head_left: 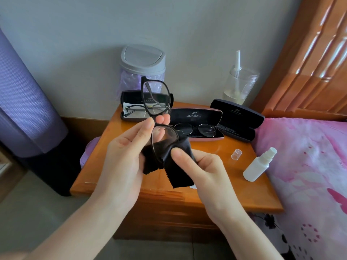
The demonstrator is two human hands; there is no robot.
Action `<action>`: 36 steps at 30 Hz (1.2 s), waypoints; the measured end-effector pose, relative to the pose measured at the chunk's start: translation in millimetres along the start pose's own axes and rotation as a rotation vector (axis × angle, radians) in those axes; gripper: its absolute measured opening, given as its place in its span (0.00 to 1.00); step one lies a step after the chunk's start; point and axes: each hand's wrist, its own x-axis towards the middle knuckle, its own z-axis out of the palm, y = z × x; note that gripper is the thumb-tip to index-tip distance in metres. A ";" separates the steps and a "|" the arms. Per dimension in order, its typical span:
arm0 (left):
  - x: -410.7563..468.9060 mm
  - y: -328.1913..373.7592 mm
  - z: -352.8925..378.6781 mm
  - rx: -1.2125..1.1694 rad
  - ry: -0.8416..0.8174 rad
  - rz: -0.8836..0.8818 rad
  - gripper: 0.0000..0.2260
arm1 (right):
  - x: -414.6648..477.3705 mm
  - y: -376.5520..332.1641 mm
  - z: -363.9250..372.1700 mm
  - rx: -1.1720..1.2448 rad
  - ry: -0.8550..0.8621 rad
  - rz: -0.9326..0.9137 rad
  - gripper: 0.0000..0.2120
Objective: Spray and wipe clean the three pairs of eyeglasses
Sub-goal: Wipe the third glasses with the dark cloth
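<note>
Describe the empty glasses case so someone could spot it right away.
On the wooden nightstand beside the pink bed, three open cases sit in a row. The empty case is the rightmost, nearest the bed; the other two each hold glasses.

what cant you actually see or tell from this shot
Head view:
- Lower lens of the held glasses: partly covered by the black cloth and right hand.
- Print inside the case lids: too small.
- Spray bottle fill level: opaque.
- Purple item beside the nightstand: cut off by the tabletop.
</note>
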 end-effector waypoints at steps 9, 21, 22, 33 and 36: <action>-0.2 -2.9 1.8 0.099 -0.003 0.043 0.10 | 0.1 0.2 5.9 0.102 -0.044 0.054 0.10; -9.6 -10.3 6.7 0.220 -0.074 0.025 0.09 | 0.7 -4.5 4.8 0.307 0.122 0.117 0.15; -9.6 -10.2 6.5 0.228 -0.069 0.026 0.09 | 0.9 -4.2 4.4 0.297 0.121 0.117 0.14; 5.4 2.0 -5.8 0.124 -0.015 -0.002 0.10 | 1.3 -3.5 -2.3 0.043 -0.068 0.065 0.04; 6.9 2.7 -8.6 0.105 -0.035 0.007 0.10 | 2.2 -3.9 -3.8 0.031 -0.088 0.057 0.05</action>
